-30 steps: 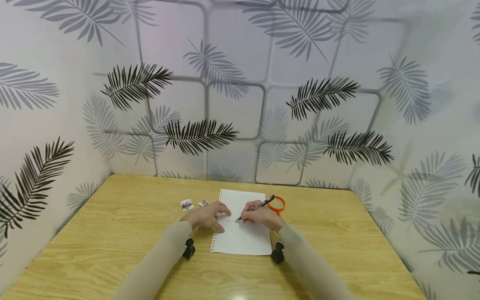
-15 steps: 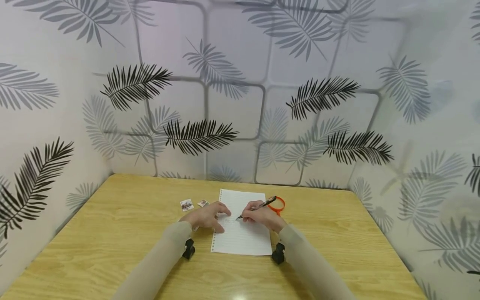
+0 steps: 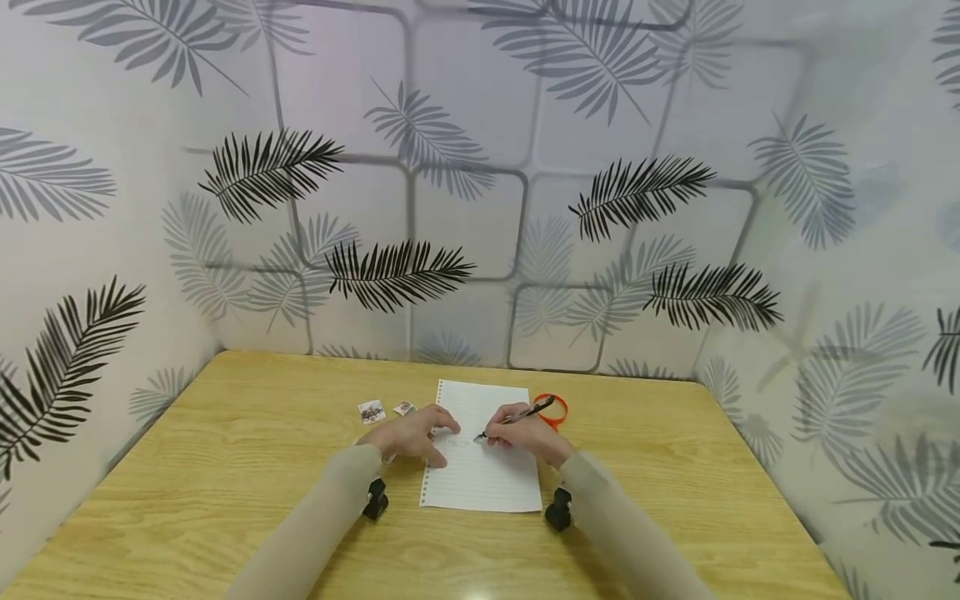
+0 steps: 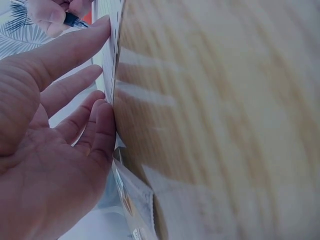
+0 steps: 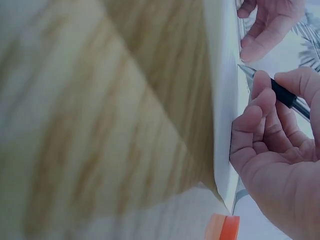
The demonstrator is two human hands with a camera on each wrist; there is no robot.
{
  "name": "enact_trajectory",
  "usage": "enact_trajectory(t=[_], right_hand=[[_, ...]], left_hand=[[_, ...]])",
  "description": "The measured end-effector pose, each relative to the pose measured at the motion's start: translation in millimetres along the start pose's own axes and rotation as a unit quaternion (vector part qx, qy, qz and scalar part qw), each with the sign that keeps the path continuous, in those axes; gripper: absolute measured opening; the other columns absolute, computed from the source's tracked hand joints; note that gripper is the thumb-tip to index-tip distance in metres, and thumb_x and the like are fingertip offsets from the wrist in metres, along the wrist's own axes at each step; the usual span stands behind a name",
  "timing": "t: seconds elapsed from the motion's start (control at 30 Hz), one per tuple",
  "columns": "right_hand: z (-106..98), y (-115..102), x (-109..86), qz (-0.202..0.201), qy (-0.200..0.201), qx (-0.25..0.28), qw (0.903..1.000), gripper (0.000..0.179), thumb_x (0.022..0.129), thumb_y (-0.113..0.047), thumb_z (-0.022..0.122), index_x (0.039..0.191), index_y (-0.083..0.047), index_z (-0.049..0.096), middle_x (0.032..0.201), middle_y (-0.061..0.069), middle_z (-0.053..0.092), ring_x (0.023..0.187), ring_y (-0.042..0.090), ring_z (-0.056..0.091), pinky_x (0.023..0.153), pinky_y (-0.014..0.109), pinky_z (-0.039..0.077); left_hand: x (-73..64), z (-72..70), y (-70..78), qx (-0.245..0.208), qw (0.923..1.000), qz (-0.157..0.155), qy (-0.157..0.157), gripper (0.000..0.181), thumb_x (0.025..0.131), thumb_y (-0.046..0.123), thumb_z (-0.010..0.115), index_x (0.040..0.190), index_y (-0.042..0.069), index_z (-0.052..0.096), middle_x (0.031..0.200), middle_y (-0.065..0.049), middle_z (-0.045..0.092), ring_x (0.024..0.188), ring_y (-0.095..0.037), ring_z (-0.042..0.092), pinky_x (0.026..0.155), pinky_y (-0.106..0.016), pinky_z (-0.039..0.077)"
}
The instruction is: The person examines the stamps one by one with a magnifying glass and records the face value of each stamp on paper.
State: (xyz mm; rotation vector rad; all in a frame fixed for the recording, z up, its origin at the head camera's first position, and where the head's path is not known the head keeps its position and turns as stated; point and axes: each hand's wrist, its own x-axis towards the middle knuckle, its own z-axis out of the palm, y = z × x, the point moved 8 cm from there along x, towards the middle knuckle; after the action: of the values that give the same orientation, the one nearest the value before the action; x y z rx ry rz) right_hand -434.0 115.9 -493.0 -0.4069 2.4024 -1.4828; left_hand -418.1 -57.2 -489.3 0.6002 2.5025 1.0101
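Observation:
A sheet of lined paper point(image 3: 483, 487) with punched holes down its left side lies on the table. My left hand point(image 3: 408, 433) rests on its left margin, fingers spread and loosely bent, holding nothing. In the left wrist view, the fingertips point(image 4: 104, 112) touch the punched edge. My right hand point(image 3: 522, 431) lies on the sheet and pinches a dark pen point(image 3: 538, 407) between thumb and fingers. The pen slants up to the right. Its pointed tip is right at the paper in the right wrist view, beside faint writing point(image 3: 459, 443) near the left fingers.
Small printed packets point(image 3: 371, 412) lie left of the sheet, one beside the left hand with a crimped edge point(image 4: 151, 205). An orange-red ring point(image 3: 566, 408) sits behind the right hand at the sheet's right edge. A patterned wall point(image 3: 465, 317) stands behind the wooden table point(image 3: 262, 467).
The pen and right hand have made small movements beside the faint writing. My left hand keeps its place on the margin, and the head view has shifted slightly.

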Motion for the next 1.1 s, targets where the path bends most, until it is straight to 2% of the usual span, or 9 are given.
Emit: enact_trajectory(t=[0.3,0.53,0.8,1.1], right_hand=[[3.5,-0.1,0.2,-0.001,-0.006,-0.007,1.0000,0.010,0.090,-0.015,0.068,0.084,-0.006,0.068,0.072,-0.002,0.069,0.064,0.011,0.053,0.063,0.023,0.042],[3.1,-0.6,0.5,-0.004,-0.003,-0.006,1.0000,0.012,0.091,-0.015,0.066,0.085,-0.006,0.068,0.076,0.002,0.071,0.066,0.012,0.055,0.065,0.024,0.044],[2.5,0.3,0.8,0.016,0.002,0.003,0.9999,0.012,0.089,-0.014,0.065,0.080,-0.008,0.066,0.073,0.003,0.069,0.064,0.011,0.054,0.063,0.022,0.044],[2.2,2.2,2.2,0.008,0.000,0.010,0.9999,0.013,0.091,-0.014,0.064,0.080,-0.007,0.067,0.070,-0.001,0.067,0.064,0.011,0.053,0.063,0.024,0.043]], left_hand=[[-1.8,0.6,0.2,0.011,0.9999,0.007,-0.003,0.052,0.079,0.008,0.081,0.128,0.014,0.063,0.144,-0.007,0.043,0.126,-0.030,0.047,0.107,-0.049,0.039],[-1.0,0.4,-0.3,0.009,0.9999,0.006,-0.001,0.051,0.079,0.009,0.081,0.127,0.015,0.063,0.143,-0.006,0.043,0.123,-0.029,0.048,0.107,-0.048,0.040],[0.9,0.0,-1.3,0.001,1.0000,0.005,0.000,0.051,0.079,0.008,0.081,0.126,0.015,0.064,0.144,-0.006,0.043,0.127,-0.029,0.047,0.108,-0.048,0.039],[-1.5,-0.4,-0.2,0.001,1.0000,0.006,-0.003,0.051,0.079,0.007,0.080,0.127,0.015,0.063,0.145,-0.007,0.042,0.129,-0.031,0.046,0.108,-0.049,0.038]])
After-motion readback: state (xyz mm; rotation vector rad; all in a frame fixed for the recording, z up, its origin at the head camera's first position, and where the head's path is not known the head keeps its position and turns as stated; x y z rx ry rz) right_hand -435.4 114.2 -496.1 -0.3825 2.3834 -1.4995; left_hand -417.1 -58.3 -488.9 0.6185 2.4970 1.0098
